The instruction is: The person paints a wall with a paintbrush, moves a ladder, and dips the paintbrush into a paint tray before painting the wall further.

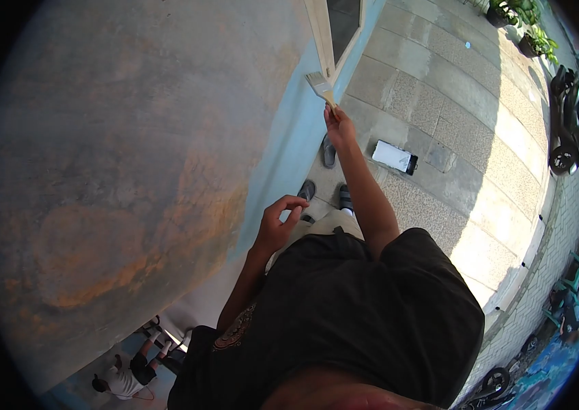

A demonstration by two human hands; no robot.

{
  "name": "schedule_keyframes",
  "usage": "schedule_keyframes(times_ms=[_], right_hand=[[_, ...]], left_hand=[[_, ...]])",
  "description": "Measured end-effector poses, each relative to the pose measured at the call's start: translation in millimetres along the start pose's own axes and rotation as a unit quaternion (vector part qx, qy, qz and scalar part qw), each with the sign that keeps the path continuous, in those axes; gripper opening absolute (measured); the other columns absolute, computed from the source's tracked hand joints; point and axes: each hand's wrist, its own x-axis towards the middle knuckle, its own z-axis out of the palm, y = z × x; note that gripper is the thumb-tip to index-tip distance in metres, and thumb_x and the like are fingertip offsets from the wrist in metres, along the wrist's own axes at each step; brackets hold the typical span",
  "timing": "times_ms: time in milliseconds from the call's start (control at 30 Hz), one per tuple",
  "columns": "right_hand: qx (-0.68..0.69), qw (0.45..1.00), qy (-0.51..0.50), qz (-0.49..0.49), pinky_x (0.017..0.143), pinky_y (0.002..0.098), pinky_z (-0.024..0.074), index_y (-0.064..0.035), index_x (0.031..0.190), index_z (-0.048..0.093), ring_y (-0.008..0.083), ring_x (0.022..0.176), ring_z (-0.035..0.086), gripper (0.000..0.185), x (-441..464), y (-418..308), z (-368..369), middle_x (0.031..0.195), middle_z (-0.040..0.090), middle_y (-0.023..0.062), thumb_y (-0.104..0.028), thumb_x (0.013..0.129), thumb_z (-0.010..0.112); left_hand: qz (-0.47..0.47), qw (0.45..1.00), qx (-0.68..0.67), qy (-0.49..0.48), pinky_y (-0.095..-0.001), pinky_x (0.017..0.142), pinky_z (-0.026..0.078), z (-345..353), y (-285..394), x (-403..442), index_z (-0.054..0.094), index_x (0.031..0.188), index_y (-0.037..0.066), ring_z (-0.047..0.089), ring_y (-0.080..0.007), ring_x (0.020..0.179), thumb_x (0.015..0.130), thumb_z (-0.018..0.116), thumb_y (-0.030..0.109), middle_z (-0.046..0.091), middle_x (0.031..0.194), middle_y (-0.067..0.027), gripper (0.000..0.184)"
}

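My right hand point(339, 126) is closed round the wooden handle of a flat paintbrush point(320, 87). The bristles point up and away from me, close to the light blue strip of wall point(294, 113) and the lower corner of a cream window frame point(330, 71). My left hand point(281, 220) is raised in front of my waist near the wall, its fingers curled. Whether those fingers hold anything is too small to tell. A tray with white paint point(392, 156) lies on the paving to the right of my right forearm.
Unpainted grey-brown wall point(132, 150) fills the left. A slipper point(330, 151) lies by the wall's foot, ahead of my feet. Potted plants point(535, 42) and a parked motorbike point(571, 123) stand at the right. Another person point(125, 377) is at the lower left.
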Motion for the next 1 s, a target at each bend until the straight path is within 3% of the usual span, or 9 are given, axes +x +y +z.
schedule_keyframes(times_ms=[267,367,533,633,700,733,800,933,1000], right_hand=[[-0.203,0.978,-0.029,-0.05,0.09,0.0377,0.0604,0.0056,0.139,0.051,0.0278,0.111,0.068,0.042,-18,47,41,0.132,0.06,0.0163,0.004,0.097,0.056],[-0.306,0.941,-0.016,-0.143,0.083,0.035,0.0612,0.0011,0.136,0.056,0.0226,0.104,0.069,0.049,-33,70,59,0.129,0.061,0.0117,0.009,0.089,0.065],[-0.401,0.902,0.001,-0.157,0.079,0.031,0.0605,0.0009,0.134,0.057,0.0203,0.101,0.068,0.047,-42,95,75,0.124,0.063,0.0113,0.008,0.089,0.066],[-0.433,0.875,0.012,-0.217,0.077,0.0309,0.0589,0.0018,0.135,0.057,0.0209,0.103,0.068,0.047,-33,116,70,0.12,0.066,0.0126,0.005,0.09,0.067],[-0.495,0.817,-0.014,-0.295,0.075,0.0318,0.0575,0.0026,0.138,0.057,0.0214,0.104,0.067,0.048,-33,125,72,0.117,0.068,0.0144,0.001,0.091,0.067],[-0.494,0.818,-0.015,-0.295,0.075,0.0318,0.0575,0.0026,0.138,0.057,0.0214,0.104,0.067,0.048,-32,128,72,0.117,0.068,0.0144,0.001,0.091,0.067],[-0.443,0.874,0.034,-0.194,0.075,0.0324,0.0579,0.0021,0.137,0.057,0.0206,0.102,0.066,0.046,-55,118,95,0.115,0.068,0.0139,0.0,0.091,0.065],[-0.467,0.846,0.022,-0.257,0.074,0.0332,0.0598,0.0026,0.137,0.057,0.0219,0.102,0.068,0.047,-40,125,85,0.117,0.067,0.0154,-0.001,0.09,0.066],[-0.436,0.884,0.027,-0.164,0.075,0.034,0.061,0.0036,0.135,0.058,0.0229,0.103,0.068,0.048,-55,112,97,0.119,0.065,0.0159,-0.001,0.089,0.066]], left_hand=[[-0.003,1.0,0.002,0.008,-0.0323,0.092,0.052,-5,0,-4,0.067,0.111,-0.001,0.07,-0.0178,0.098,0.099,0.058,0.007,0.074,0.104,-0.0101,0.017],[-0.002,1.0,0.001,0.008,-0.0323,0.093,0.052,-7,-1,-4,0.067,0.111,-0.002,0.07,-0.0178,0.098,0.099,0.058,0.007,0.074,0.104,-0.01,0.017],[-0.013,1.0,0.002,0.014,-0.0323,0.093,0.052,-8,-2,-5,0.067,0.111,-0.002,0.07,-0.0174,0.098,0.099,0.057,0.006,0.074,0.104,-0.01,0.017],[-0.016,1.0,0.005,0.017,-0.0325,0.094,0.052,-9,-1,-5,0.067,0.111,-0.002,0.07,-0.0176,0.098,0.099,0.057,0.006,0.074,0.104,-0.0103,0.017],[-0.017,1.0,0.005,0.019,-0.0326,0.094,0.052,-10,-2,-5,0.067,0.111,-0.002,0.07,-0.0178,0.099,0.099,0.057,0.006,0.074,0.104,-0.0106,0.017],[-0.018,1.0,0.005,0.02,-0.0327,0.094,0.052,-11,-3,-5,0.067,0.111,-0.002,0.07,-0.018,0.099,0.099,0.057,0.006,0.074,0.105,-0.0109,0.017],[-0.017,1.0,0.005,0.02,-0.0328,0.093,0.052,-11,-3,-5,0.067,0.111,-0.002,0.07,-0.0182,0.098,0.099,0.057,0.006,0.074,0.105,-0.0111,0.017],[-0.02,1.0,0.008,0.018,-0.0328,0.093,0.052,-11,-4,-6,0.067,0.111,-0.002,0.07,-0.0188,0.098,0.099,0.057,0.006,0.074,0.104,-0.0115,0.017],[-0.02,1.0,0.01,0.019,-0.0329,0.093,0.052,-12,-4,-7,0.067,0.111,-0.002,0.07,-0.0187,0.098,0.099,0.057,0.006,0.074,0.104,-0.0115,0.017]])
